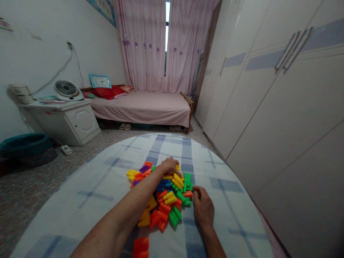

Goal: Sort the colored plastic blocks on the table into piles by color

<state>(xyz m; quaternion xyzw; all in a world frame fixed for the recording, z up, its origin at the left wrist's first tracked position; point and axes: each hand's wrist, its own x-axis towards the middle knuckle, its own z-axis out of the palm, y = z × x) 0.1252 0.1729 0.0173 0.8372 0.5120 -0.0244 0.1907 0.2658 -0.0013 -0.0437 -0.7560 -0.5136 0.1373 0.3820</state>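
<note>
A heap of plastic building blocks [163,216] in orange, yellow, green, blue and purple lies on the table. My left arm stretches across the heap. At its far right side, my left hand [170,165] is bent downward, its thumb and fingers closed about a small yellow building block [177,167]. My right hand [204,207] rests at the heap's right edge with curled fingers. Its fingertips are beside the green blocks [187,181] and an orange block [188,194]; what they hold, if anything, is hidden. A separate red-orange block [141,247] lies near me.
The round table has a blue-and-white checked cloth [107,193]. Beyond it stands a bed [150,104] below pink curtains. On the left are a white cabinet [80,125] with a fan [67,89] and a teal basin [25,143]. Tall wardrobes [268,107] line the right.
</note>
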